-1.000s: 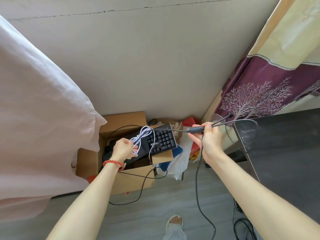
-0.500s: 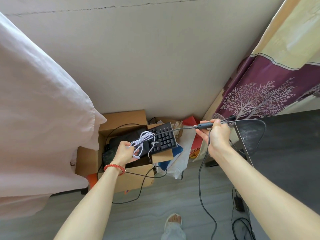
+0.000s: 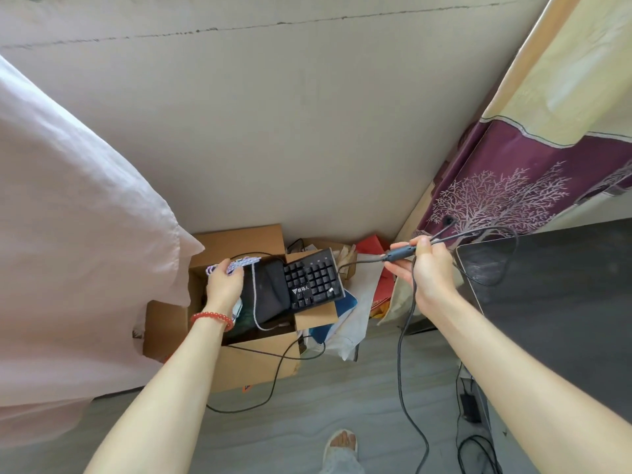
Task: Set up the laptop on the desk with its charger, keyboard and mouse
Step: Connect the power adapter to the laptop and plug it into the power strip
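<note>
standing over an open brown cardboard box (image 3: pixel 239 357) on the grey floor, a person sorts cables ahead of a desk setup. the left hand (image 3: pixel 224 285), a red bead bracelet (image 3: pixel 212 317) at its wrist, has its fingers curled round a bunched white-and-purple braided cord (image 3: pixel 239 262), one strand of which trails down into the box. the right hand (image 3: pixel 427 265) pinches the thick dark-grey moulded junction of a black cable (image 3: pixel 398 255); from it thin leads fan out toward the dark grey tabletop (image 3: pixel 564 295) at right, and a longer run hangs down to the floor. the black mechanical keyboard with white lettering (image 3: pixel 313 280) lies tilted across the top of the box, propped on a black pouch-like item (image 3: pixel 270 292), well apart from the tabletop; a thin lead runs from the junction toward it. no laptop or mouse can be made out, so the setup appears barely begun. the risk from here looks to be snagging: if that lead is the keyboard's own, a pull by the right hand could drag the tilted keyboard off its perch, and the braided cord or the loose black loops around the box could tangle with it as it comes free.
</note>
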